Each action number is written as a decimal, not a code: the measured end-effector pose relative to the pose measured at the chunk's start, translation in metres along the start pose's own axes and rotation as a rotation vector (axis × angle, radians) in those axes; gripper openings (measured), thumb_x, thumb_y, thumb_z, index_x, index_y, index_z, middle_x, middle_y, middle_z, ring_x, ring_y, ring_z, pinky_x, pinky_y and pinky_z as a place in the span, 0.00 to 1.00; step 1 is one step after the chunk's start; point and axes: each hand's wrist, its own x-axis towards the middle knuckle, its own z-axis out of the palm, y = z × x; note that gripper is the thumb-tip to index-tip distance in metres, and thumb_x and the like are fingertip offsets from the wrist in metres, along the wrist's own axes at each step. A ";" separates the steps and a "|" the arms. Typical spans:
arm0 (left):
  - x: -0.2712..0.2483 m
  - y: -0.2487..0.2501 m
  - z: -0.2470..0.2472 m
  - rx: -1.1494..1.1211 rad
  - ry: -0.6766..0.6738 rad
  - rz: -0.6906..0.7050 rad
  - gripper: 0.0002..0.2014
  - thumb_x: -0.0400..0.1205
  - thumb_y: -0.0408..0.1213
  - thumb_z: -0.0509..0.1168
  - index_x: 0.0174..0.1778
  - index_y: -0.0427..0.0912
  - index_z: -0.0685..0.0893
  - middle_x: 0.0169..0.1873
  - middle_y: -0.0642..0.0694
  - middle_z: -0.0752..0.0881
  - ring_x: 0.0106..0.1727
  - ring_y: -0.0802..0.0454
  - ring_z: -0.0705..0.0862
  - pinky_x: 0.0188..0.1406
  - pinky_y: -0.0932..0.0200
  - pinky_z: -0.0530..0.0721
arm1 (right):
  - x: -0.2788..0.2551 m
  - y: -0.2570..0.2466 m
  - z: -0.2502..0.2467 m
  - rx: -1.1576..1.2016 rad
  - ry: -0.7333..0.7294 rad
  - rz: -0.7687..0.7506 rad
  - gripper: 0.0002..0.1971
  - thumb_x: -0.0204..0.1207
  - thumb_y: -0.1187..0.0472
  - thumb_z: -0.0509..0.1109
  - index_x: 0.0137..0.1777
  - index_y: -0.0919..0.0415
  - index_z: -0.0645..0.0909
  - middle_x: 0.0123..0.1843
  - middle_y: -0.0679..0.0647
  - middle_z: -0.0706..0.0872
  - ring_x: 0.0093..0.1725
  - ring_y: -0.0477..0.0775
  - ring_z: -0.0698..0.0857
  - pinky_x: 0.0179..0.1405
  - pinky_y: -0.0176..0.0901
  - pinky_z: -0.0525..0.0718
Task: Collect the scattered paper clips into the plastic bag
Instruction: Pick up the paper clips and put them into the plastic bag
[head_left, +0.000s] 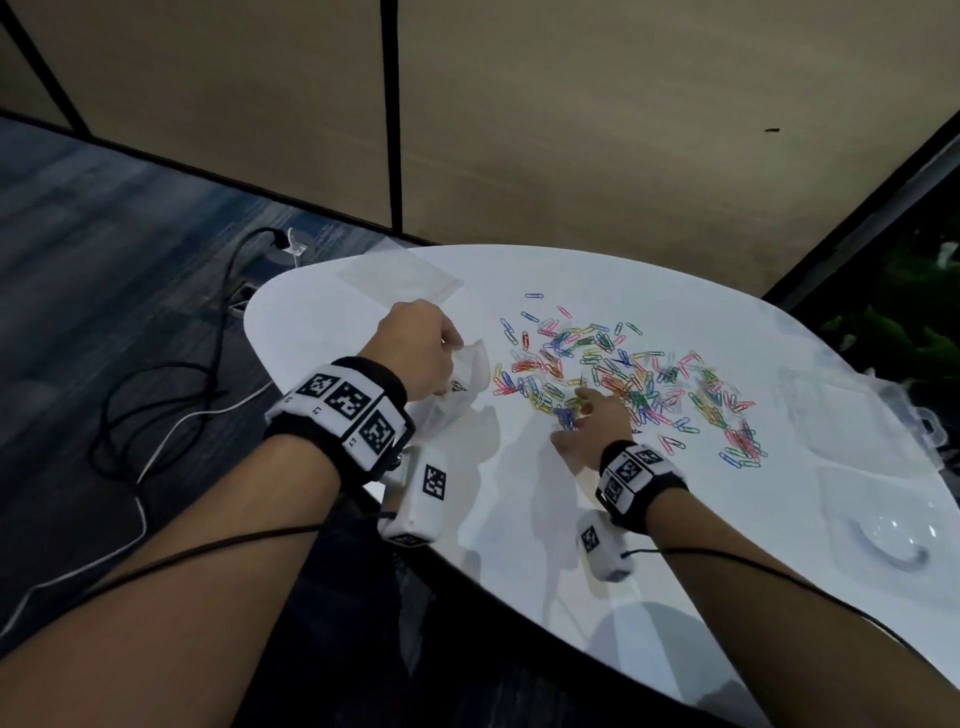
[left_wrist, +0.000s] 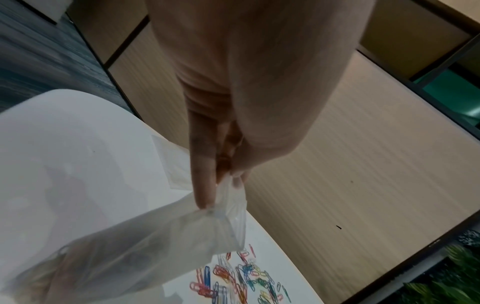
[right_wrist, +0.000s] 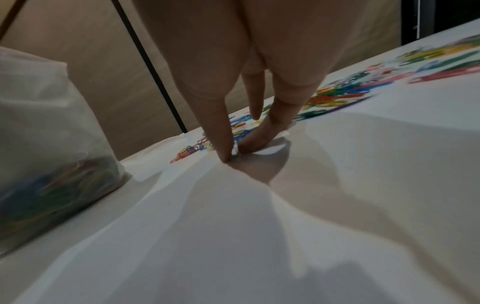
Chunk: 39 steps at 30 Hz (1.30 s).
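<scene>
Many coloured paper clips lie scattered mid-frame on the white table. The left hand pinches the plastic bag at centre-left, some clips already inside. The right hand presses thumb and fingertip together on clips at the pile's near edge.

White oval table, scattered coloured paper clips, plastic bag, flat clear bag

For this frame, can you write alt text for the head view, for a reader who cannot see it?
Seen from above, the left hand holds a plastic bag upright on a white table, while the right hand pinches at the near edge of colourful scattered paper clips. Both wrists wear marker-covered bands.
</scene>
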 end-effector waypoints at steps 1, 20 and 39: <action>0.000 -0.001 -0.001 0.006 0.004 -0.003 0.13 0.83 0.26 0.61 0.56 0.41 0.89 0.43 0.39 0.92 0.33 0.49 0.91 0.54 0.51 0.91 | 0.005 -0.007 0.001 -0.025 -0.002 -0.017 0.41 0.64 0.57 0.83 0.78 0.58 0.72 0.69 0.62 0.77 0.60 0.60 0.84 0.63 0.47 0.84; 0.006 -0.005 -0.001 -0.007 -0.031 -0.001 0.13 0.85 0.27 0.60 0.58 0.38 0.88 0.36 0.41 0.90 0.35 0.43 0.94 0.50 0.49 0.93 | 0.026 -0.015 -0.039 0.134 0.101 0.008 0.05 0.75 0.59 0.76 0.48 0.57 0.92 0.41 0.47 0.89 0.44 0.50 0.87 0.38 0.30 0.81; 0.001 0.008 0.010 -0.004 -0.055 0.035 0.11 0.83 0.27 0.62 0.54 0.38 0.89 0.35 0.39 0.92 0.34 0.45 0.94 0.50 0.49 0.93 | -0.049 -0.115 -0.011 0.628 -0.178 -0.187 0.09 0.69 0.78 0.75 0.41 0.63 0.89 0.41 0.67 0.91 0.41 0.62 0.91 0.53 0.55 0.91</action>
